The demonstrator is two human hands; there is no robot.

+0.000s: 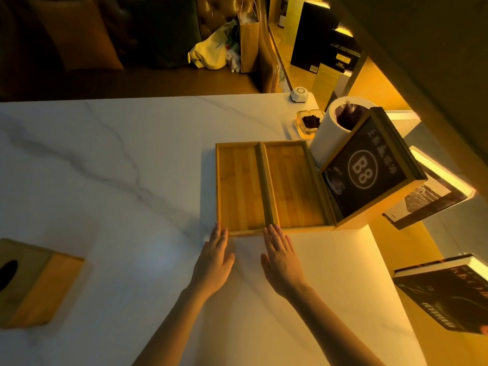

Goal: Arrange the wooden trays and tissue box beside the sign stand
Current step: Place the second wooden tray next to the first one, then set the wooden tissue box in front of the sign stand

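Two shallow wooden trays lie side by side on the white marble table [132, 180], the left tray [240, 186] touching the right tray [293, 183]. The right tray sits against the wooden sign stand [367, 170], whose dark panel reads "B8". My left hand [215, 260] lies flat and open, fingertips at the near edge of the left tray. My right hand [281, 257] is also flat and open, fingertips at the near edge where the two trays meet. A wooden tissue box [34, 283] with a dark oval slot stands apart at the table's far left.
Behind the trays stand a white cylindrical bin [330, 133], a glass ashtray [309, 122] and a small white call button [299, 94]. Books [446, 294] lie on lit shelves to the right. A sofa with a yellow bag [211, 51] is beyond the table.
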